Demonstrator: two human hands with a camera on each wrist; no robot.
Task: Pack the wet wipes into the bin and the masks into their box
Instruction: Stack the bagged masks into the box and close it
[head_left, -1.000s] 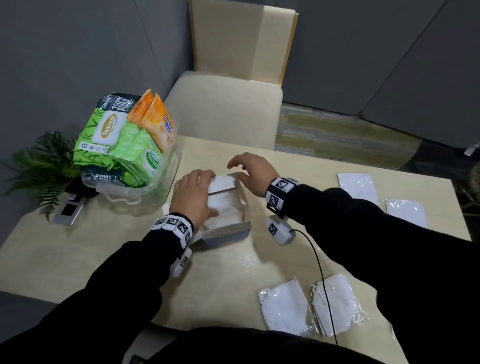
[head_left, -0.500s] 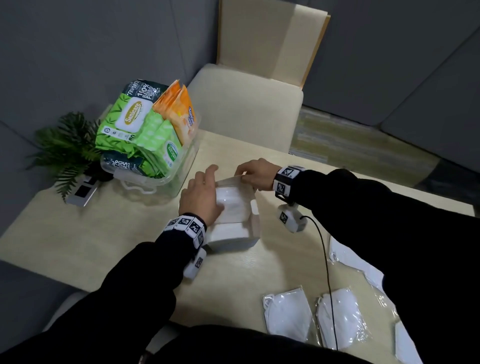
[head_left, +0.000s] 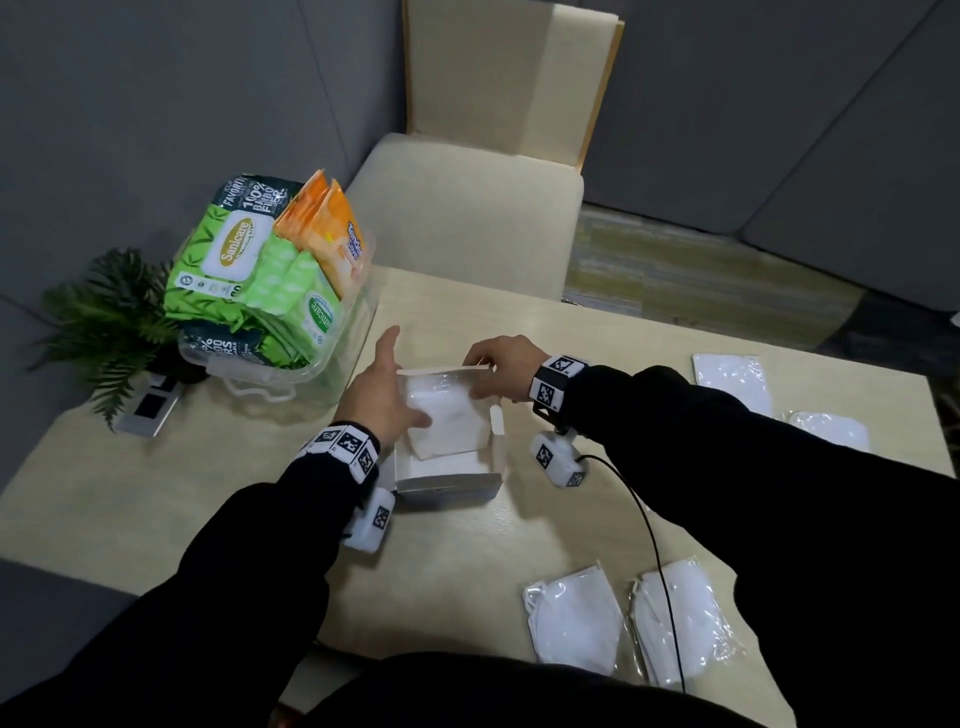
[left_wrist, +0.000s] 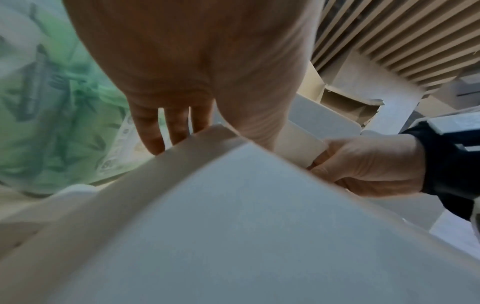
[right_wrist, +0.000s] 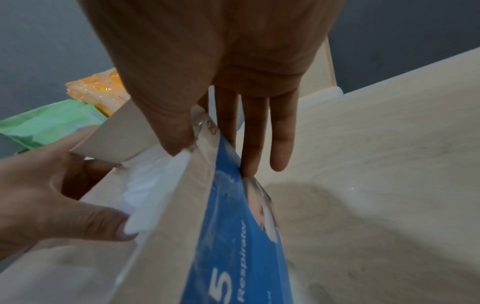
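Observation:
The white and blue mask box (head_left: 449, 470) stands open mid-table with wrapped masks (head_left: 447, 415) inside. My left hand (head_left: 387, 382) lies along its left wall, fingers straight outside and the thumb (right_wrist: 103, 223) pressing on the masks (right_wrist: 152, 185). At the far right corner my right hand (head_left: 485, 364) pinches the box flap (head_left: 441, 369), thumb inside and fingers (right_wrist: 255, 144) on the blue outer face (right_wrist: 233, 226). Green and orange wet wipes packs (head_left: 260, 280) fill the clear bin (head_left: 291, 382) at the left. Two loose masks (head_left: 576, 623) lie near the front edge.
Two more wrapped masks (head_left: 732, 376) lie at the far right of the table. A small plant (head_left: 104, 322) and a grey device (head_left: 150, 408) stand left of the bin. A cream chair (head_left: 467, 208) stands behind the table. A cable (head_left: 649, 530) runs from my right wrist.
My left fingers have straightened and slid from on top of the masks to the box's left side. My right hand has taken hold of the far flap. The view has shifted.

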